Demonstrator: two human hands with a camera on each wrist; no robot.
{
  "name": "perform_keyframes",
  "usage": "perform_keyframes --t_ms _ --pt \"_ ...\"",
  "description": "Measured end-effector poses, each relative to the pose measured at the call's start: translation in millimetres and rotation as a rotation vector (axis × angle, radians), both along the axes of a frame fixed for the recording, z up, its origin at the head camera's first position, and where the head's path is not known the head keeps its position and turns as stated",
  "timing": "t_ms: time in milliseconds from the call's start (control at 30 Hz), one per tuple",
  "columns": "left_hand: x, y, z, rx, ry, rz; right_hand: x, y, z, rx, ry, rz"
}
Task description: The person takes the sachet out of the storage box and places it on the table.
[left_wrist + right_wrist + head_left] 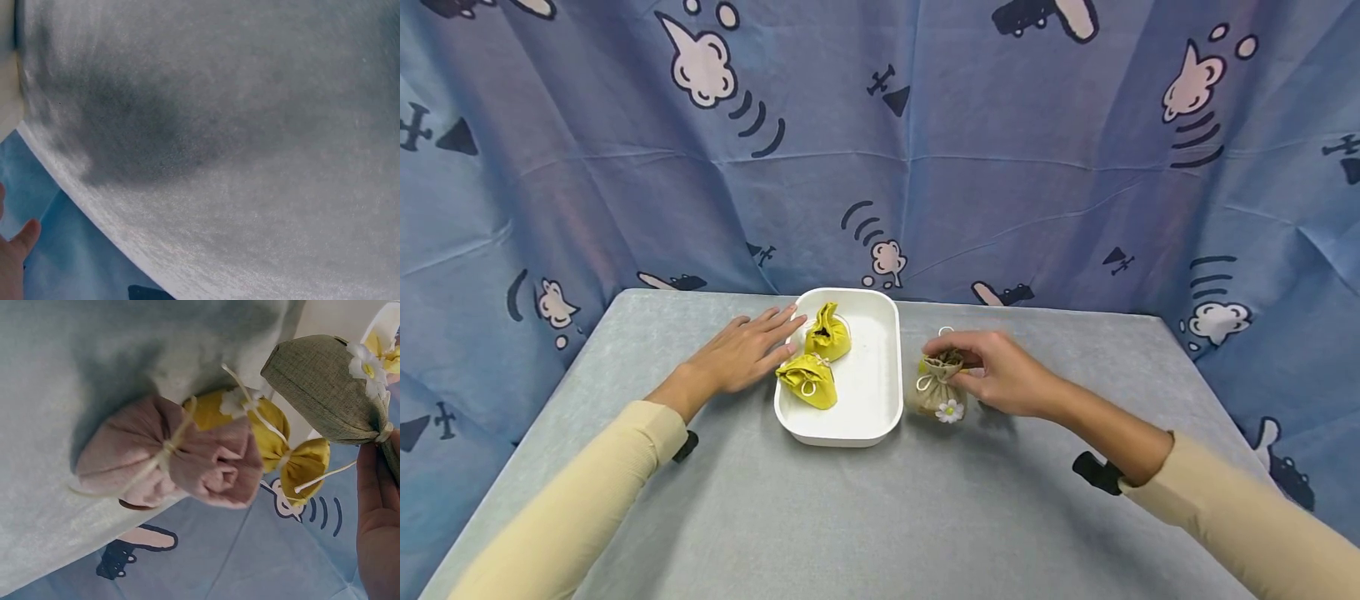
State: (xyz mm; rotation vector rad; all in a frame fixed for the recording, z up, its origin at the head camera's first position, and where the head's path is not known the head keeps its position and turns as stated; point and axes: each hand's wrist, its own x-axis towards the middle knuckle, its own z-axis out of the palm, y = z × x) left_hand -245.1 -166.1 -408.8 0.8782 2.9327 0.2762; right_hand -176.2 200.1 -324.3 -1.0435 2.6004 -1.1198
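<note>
My right hand (pixel 1000 371) pinches the gathered neck of a grey-green drawstring pouch (pixel 936 392) that has a white flower on its front. In the right wrist view the pouch is tilted, beside a yellow pouch (pixel 212 411) and a pink pouch (pixel 125 450) on the table; in the head view these two are mostly hidden by my hand and the held pouch. With fingers stretched out, my left hand (pixel 741 354) lies at the left rim of a white tray (pixel 872 417). Two yellow-green pouches, one upright (pixel 829 337) and one lying (pixel 812 385), are in the tray's left part.
A grey cloth-covered table (pixel 865 517) lies under everything. Behind its far edge hangs a blue printed curtain (pixel 970 200). The tray stands near the middle of the table, just left of the held pouch.
</note>
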Motion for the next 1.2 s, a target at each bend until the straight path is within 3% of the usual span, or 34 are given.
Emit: perform_keyframes --t_ms 333,667,1200 --pt "0.3 0.6 1.3 -0.002 -0.011 0.005 -1.3 2.0 -17.3 0.0 -0.015 -0.002" --pt "-0.7 -0.1 -0.3 0.006 -0.01 0.003 -4.4 3.3 -29.6 0.073 0.024 0.007" --pt "-1.2 0.2 -1.3 0.002 -0.018 0.013 -6.5 -5.2 -6.8 0.171 -0.009 -0.018"
